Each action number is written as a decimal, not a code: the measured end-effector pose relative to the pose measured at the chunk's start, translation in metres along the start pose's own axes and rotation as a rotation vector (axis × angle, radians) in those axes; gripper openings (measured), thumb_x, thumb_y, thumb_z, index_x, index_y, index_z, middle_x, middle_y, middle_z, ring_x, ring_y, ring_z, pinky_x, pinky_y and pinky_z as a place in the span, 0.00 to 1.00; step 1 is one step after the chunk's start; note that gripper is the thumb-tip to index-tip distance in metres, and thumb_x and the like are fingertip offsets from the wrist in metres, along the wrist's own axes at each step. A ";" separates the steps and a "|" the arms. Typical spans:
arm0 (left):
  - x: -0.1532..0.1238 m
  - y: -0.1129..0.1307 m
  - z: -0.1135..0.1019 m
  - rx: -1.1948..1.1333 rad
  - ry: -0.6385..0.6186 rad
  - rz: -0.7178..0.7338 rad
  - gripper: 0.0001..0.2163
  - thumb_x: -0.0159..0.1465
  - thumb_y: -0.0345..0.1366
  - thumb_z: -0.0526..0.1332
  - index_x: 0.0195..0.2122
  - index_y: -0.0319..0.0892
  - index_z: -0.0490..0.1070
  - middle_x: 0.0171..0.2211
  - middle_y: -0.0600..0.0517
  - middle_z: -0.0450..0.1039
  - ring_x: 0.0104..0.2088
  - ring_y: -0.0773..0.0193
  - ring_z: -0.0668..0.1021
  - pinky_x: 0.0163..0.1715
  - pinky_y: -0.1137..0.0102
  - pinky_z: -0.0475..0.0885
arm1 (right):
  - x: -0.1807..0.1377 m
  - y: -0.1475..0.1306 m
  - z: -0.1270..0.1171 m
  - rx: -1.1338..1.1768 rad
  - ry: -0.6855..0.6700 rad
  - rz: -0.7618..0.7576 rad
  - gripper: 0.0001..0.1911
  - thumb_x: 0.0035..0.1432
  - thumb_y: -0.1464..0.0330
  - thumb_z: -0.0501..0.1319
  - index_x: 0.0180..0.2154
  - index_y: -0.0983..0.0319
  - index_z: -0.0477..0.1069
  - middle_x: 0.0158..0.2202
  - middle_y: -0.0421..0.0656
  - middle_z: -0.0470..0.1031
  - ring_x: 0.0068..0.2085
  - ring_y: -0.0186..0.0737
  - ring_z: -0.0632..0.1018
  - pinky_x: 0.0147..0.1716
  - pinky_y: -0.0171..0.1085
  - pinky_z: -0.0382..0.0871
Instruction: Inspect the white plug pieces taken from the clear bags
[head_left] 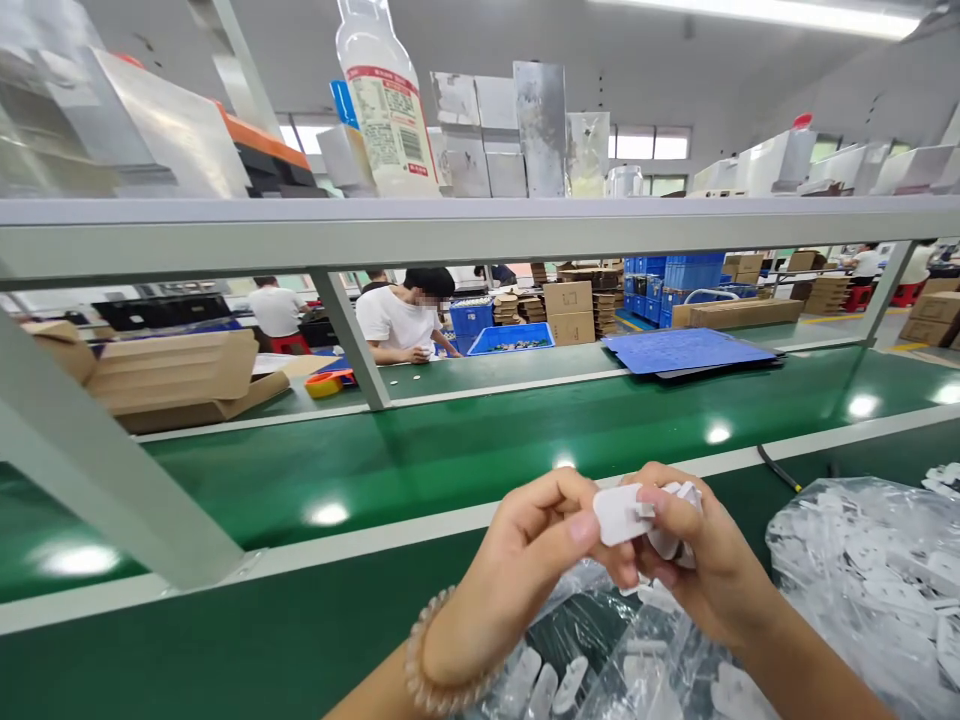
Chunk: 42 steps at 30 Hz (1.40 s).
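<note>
My left hand, with a beaded bracelet at the wrist, pinches a small white plastic part between thumb and fingers. Its flat rounded face shows, with a little tab at the right end. Close against it, my right hand is closed around more white plastic pieces, its thumb at the tab. The fingers partly cover these pieces. Below both hands lies a clear plastic bag with similar white parts. To the right sits a larger clear bag full of white parts.
A green conveyor belt runs across behind my hands, under a shelf with a bottle and metal blocks. Blue sheets lie beyond it. A dark-handled tool rests near the right bag. A co-worker sits opposite, near a blue bin.
</note>
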<state>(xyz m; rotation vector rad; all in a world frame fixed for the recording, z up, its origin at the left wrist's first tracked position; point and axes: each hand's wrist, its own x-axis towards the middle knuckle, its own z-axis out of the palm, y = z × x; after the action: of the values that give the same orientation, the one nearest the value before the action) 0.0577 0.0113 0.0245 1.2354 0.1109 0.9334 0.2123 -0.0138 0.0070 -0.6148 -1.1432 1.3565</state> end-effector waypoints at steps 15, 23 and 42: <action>-0.005 -0.002 0.002 -0.021 -0.062 0.052 0.09 0.65 0.37 0.64 0.32 0.37 0.72 0.29 0.50 0.76 0.32 0.65 0.78 0.38 0.70 0.74 | -0.007 -0.006 0.011 0.126 -0.066 0.047 0.18 0.55 0.56 0.66 0.24 0.63 0.69 0.20 0.39 0.71 0.18 0.26 0.65 0.18 0.29 0.48; 0.002 0.000 0.003 -0.232 0.053 -0.103 0.11 0.62 0.38 0.63 0.28 0.37 0.68 0.23 0.51 0.74 0.24 0.68 0.77 0.28 0.76 0.72 | -0.006 -0.003 0.015 0.067 -0.028 0.006 0.17 0.56 0.55 0.66 0.27 0.62 0.73 0.23 0.41 0.72 0.19 0.26 0.61 0.20 0.30 0.53; 0.002 0.007 -0.001 0.043 0.194 -0.034 0.09 0.63 0.39 0.62 0.29 0.40 0.68 0.22 0.56 0.67 0.21 0.71 0.70 0.24 0.77 0.66 | -0.021 -0.036 0.005 -0.348 0.232 -0.192 0.14 0.51 0.55 0.71 0.26 0.57 0.73 0.21 0.36 0.65 0.21 0.28 0.62 0.18 0.33 0.49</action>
<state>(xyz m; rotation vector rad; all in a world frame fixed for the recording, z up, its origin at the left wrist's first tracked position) 0.0550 0.0137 0.0311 1.1774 0.3060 1.0245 0.2264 -0.0420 0.0349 -0.8640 -1.2220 0.9033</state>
